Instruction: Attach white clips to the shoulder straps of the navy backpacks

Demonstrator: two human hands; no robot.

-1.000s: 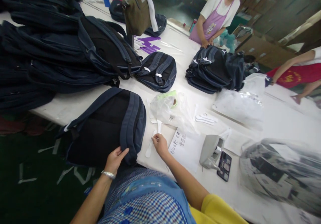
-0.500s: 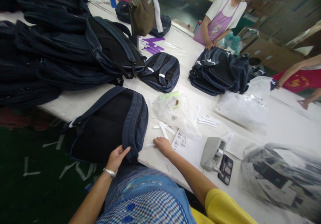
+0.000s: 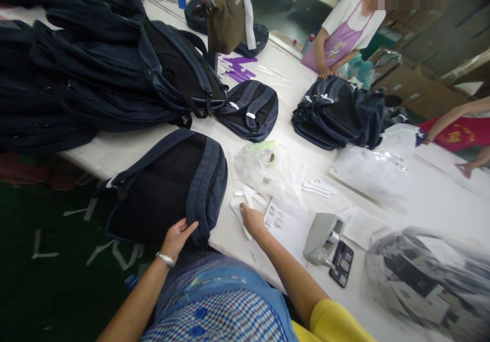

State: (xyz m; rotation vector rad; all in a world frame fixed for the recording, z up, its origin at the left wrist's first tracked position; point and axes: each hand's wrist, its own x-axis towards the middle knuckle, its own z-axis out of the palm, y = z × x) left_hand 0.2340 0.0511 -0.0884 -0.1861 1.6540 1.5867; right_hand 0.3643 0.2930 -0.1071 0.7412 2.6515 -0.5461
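A dark blue backpack (image 3: 168, 184) lies back-up at the near edge of the white table (image 3: 115, 155), hanging partly over it. My left hand (image 3: 176, 237) rests on its bottom edge, thumb against a shoulder strap, fingers curled under the fabric. My right hand (image 3: 251, 219) lies on the table just right of the bag, fingertips pressed on thin white strips (image 3: 245, 201). What the fingers hold, if anything, is hidden. A handwritten paper sheet (image 3: 285, 224) lies beside that hand.
A heap of dark backpacks (image 3: 88, 71) fills the left. One backpack (image 3: 250, 110) and a stack (image 3: 337, 112) lie further back. Clear plastic bags (image 3: 268, 171), a grey tape dispenser (image 3: 321, 235) and a calculator (image 3: 342, 263) sit right. Two other people stand at the far side.
My right hand slid across the white strips, first toward me, then slightly right and away. The left hand stayed on the backpack's bottom edge. The view shifted a little.
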